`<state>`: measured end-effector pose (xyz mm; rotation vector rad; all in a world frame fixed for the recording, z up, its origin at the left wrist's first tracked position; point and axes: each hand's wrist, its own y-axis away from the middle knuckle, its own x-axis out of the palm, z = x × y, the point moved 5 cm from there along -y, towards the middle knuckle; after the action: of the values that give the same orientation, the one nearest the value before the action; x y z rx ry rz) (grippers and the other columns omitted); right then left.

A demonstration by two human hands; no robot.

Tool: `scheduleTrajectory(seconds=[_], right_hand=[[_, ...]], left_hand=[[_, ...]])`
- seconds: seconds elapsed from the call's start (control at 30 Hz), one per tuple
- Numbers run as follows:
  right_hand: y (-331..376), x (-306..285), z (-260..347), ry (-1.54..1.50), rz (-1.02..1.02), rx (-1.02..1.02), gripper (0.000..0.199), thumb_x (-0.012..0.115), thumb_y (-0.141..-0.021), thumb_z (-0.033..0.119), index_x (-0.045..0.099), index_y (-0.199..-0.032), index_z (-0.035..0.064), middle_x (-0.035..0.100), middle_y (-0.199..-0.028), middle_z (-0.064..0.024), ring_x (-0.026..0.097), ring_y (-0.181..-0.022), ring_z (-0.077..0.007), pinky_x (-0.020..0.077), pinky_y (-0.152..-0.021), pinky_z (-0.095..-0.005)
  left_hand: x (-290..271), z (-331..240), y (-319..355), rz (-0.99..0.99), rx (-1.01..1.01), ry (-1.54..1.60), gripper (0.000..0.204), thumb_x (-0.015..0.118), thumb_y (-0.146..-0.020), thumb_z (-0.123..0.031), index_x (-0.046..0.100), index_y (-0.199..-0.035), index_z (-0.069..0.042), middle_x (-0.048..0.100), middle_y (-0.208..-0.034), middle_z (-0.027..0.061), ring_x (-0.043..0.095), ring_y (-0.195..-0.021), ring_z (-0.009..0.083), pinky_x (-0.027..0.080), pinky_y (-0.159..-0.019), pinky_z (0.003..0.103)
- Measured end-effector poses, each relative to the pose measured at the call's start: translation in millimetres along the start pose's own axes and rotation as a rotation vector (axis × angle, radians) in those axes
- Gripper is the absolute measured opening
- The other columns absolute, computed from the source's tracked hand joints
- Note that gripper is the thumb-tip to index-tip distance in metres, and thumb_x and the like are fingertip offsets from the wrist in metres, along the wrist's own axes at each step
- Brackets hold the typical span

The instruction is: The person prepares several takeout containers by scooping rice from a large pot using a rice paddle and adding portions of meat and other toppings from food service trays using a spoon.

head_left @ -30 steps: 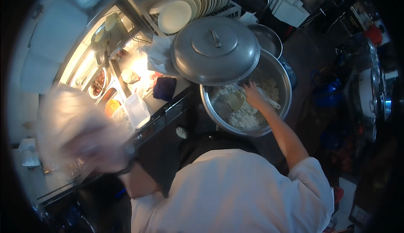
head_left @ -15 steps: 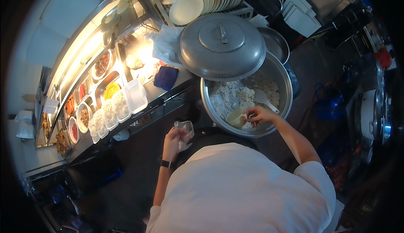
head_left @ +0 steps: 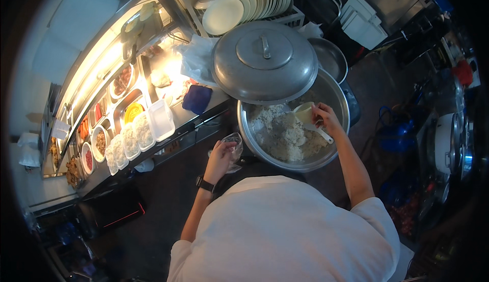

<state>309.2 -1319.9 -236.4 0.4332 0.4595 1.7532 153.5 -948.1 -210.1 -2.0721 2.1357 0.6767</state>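
A large metal pot [head_left: 243,129] stands in front of me with white rice [head_left: 293,142] inside. My right hand [head_left: 326,117] is closed on a pale yellow cup [head_left: 304,112], held over the right part of the pot. Just below that cup lies a white rice paddle [head_left: 322,135], resting on the rice. To the left of the pot, my left hand [head_left: 220,155] is closed on a clear plastic bag [head_left: 235,152]. A big round metal lid [head_left: 266,62] sits tilted across the far side of the pot, hiding part of its inside.
Left of me runs a lit counter with dishes of food, several clear containers of rice [head_left: 131,140], an open white container [head_left: 161,120] and a dark blue cloth [head_left: 197,99]. Plates [head_left: 223,15] stand in a rack beyond the lid. A metal pan [head_left: 329,59] sits behind the pot.
My right hand has moved the cup up and away from the near side of the pot, toward its far right. My left hand has shifted slightly right and up with the bag.
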Motion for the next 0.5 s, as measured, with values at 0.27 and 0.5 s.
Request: scheduleTrajectory(seconds=[0.27,0.5], right_hand=[[-39,7,-31,0.523,-0.178,-0.352,0.024,0.070,-0.080,0.028,0.064,-0.078,0.0048,0.059,-0.065,-0.0078,0.058,-0.057,-0.0184,0.0450,-0.057,-0.0312],[-42,36,-34,0.965,-0.240,-0.540,0.024,0.071,-0.070,0.021,0.072,-0.088,0.0051,0.068,-0.082,-0.0152,0.065,-0.075,-0.0317,0.0516,-0.069,-0.0420]], left_hand=[[1,-17,-9,-0.013,-0.125,-0.086,0.031,0.054,-0.093,-0.024,0.064,-0.106,0.003,0.051,-0.095,0.0109,0.057,-0.085,0.0222,0.048,-0.074,0.031],[7,-34,-8,-0.043,-0.029,-0.286,0.033,0.064,-0.090,-0.026,0.063,-0.103,0.004,0.054,-0.095,0.0121,0.059,-0.080,0.0232,0.048,-0.069,0.032]])
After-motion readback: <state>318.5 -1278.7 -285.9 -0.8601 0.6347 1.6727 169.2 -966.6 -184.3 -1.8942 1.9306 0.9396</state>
